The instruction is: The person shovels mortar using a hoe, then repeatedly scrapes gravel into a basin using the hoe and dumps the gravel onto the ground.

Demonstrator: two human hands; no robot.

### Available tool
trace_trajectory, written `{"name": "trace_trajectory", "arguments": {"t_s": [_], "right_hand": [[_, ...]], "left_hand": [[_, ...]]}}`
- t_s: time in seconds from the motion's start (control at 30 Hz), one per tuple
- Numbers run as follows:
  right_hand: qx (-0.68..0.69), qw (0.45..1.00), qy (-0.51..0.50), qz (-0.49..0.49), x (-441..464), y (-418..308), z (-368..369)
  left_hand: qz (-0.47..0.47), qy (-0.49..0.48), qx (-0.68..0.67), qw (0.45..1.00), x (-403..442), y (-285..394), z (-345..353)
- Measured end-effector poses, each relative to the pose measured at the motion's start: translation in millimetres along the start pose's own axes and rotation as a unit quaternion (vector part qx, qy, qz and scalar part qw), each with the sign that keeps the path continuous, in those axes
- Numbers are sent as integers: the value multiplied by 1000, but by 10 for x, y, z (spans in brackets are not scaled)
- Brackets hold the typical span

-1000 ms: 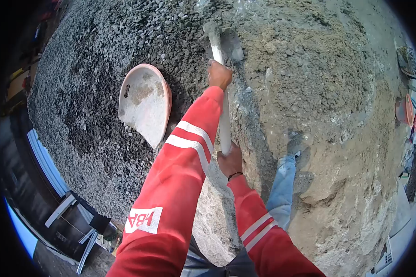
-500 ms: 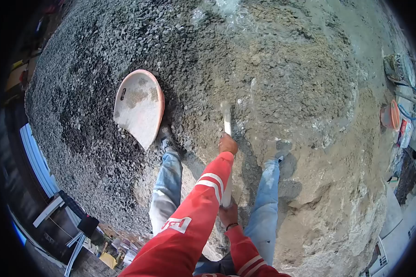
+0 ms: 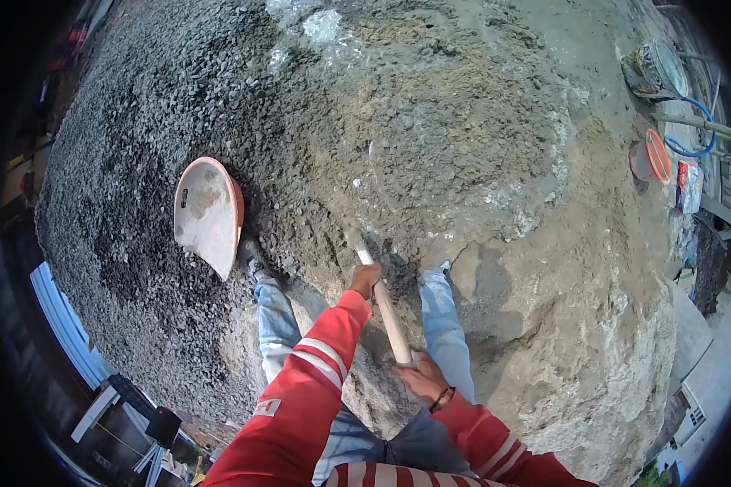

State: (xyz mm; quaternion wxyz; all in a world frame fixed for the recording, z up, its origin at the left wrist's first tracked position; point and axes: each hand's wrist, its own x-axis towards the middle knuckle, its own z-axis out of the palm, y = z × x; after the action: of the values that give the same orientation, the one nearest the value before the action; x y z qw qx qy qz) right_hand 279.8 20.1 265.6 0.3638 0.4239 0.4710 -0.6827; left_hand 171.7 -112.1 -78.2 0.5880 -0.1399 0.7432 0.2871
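My left hand (image 3: 365, 280) is wrapped round the middle of a pale wooden tool handle (image 3: 392, 325). Around its near end, my right hand (image 3: 422, 379) is closed, with a dark band at the wrist. The handle slants away to the left; its far end meets the grey-brown gravel and sand mix (image 3: 455, 138) in front of my feet, and the tool's head cannot be made out there. On the dark gravel (image 3: 138, 178) to the left lies a cut-open, orange-rimmed plastic basin (image 3: 205, 209), its pale inside facing up.
An orange bucket (image 3: 650, 157) lies tilted at the right, beside a red and white bag (image 3: 689, 187) and a blue hose (image 3: 694, 146). A larger drum-like container (image 3: 654, 69) is farther back. Light blue corrugated sheets (image 3: 65, 312) are at the left edge. My feet stand apart on the mix.
The tool has come back closer to me and now slants left. Both my hands moved with it, the right one swinging outward to the right. The view has shifted too.
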Motion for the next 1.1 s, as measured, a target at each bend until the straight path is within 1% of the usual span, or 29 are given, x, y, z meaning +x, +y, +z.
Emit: {"name": "trace_trajectory", "arguments": {"t_s": [0.03,0.07,0.1,0.13,0.17,0.2,0.23,0.27,0.3,0.33,0.37,0.4,0.47,0.5,0.57,0.6,0.63,0.67,0.7,0.73,0.77,0.8,0.83,0.9,0.93,1.0,1.03,1.07,1.1], "right_hand": [[24,1000,-16,5,-294,-164,-229],[46,998,-35,11,-612,-317,-477],[-22,1000,-12,-7,-870,-319,-715],[-90,996,11,-24,-1104,-255,-959],[-168,983,35,-63,-1284,-155,-1249],[-247,965,42,-76,-1447,-90,-1611],[-334,939,77,-24,-1513,39,-1983],[-383,912,143,-34,-1577,97,-2315],[-459,868,188,-32,-1532,304,-2685],[-516,828,220,-23,-1475,308,-2893],[-541,801,253,-32,-1368,392,-3053],[-544,801,248,-37,-1217,374,-3045],[-537,793,253,-141,-923,335,-2977],[-510,805,245,-180,-734,289,-2789],[-467,817,233,-245,-229,98,-2226],[-453,819,226,-270,41,24,-1921],[-408,855,213,-239,356,21,-1635],[-411,845,223,-259,698,-58,-1336],[-372,865,217,-258,956,-234,-1039],[-384,877,198,-210,1238,-346,-790],[-386,888,172,-181,1459,-453,-596],[-386,889,171,-178,1577,-436,-405],[-369,897,181,-163,1679,-401,-238],[-362,901,189,-148,1795,-272,-94],[-350,905,203,-131,1727,-99,-14],[-340,913,209,-79,1439,253,230],[-340,914,212,-56,1378,336,340],[-342,914,212,-55,1299,442,479],[-315,926,209,-23,1262,536,585]], "left_hand": [[-65,-10,-234,970,-377,398,-24],[-130,-18,-455,881,-756,772,-64],[-125,-18,-519,845,-961,1071,-2],[-127,4,-516,847,-1290,1495,52],[-91,3,-548,831,-1293,1593,225],[-78,-23,-574,815,-1548,1913,368],[-84,-32,-598,796,-1630,2096,592],[-92,-39,-602,793,-1788,2355,798],[-78,-64,-629,771,-1795,2457,1066],[-63,-88,-654,748,-1783,2503,1205],[-61,-80,-658,746,-1824,2531,1173],[-37,-83,-666,740,-1891,2610,1131],[33,-86,-687,720,-1871,2637,920],[76,-83,-699,706,-1797,2593,635],[118,8,-664,739,-1599,2562,-22],[181,58,-622,760,-1546,2591,-371],[187,122,-593,774,-1312,2554,-663],[181,163,-577,780,-1125,2528,-901],[194,193,-535,799,-808,2396,-1078],[174,243,-462,835,-625,2299,-1174],[162,267,-391,866,-491,2185,-1230],[148,285,-318,892,-358,2065,-1244],[142,285,-321,892,-130,1822,-1207],[91,368,-88,921,313,1388,-1110],[85,367,-94,922,234,1342,-1068],[18,284,-127,950,-164,1077,-948],[23,285,-131,949,-210,992,-888],[19,271,-90,958,-252,798,-772],[17,257,-51,965,-253,681,-672]]}}
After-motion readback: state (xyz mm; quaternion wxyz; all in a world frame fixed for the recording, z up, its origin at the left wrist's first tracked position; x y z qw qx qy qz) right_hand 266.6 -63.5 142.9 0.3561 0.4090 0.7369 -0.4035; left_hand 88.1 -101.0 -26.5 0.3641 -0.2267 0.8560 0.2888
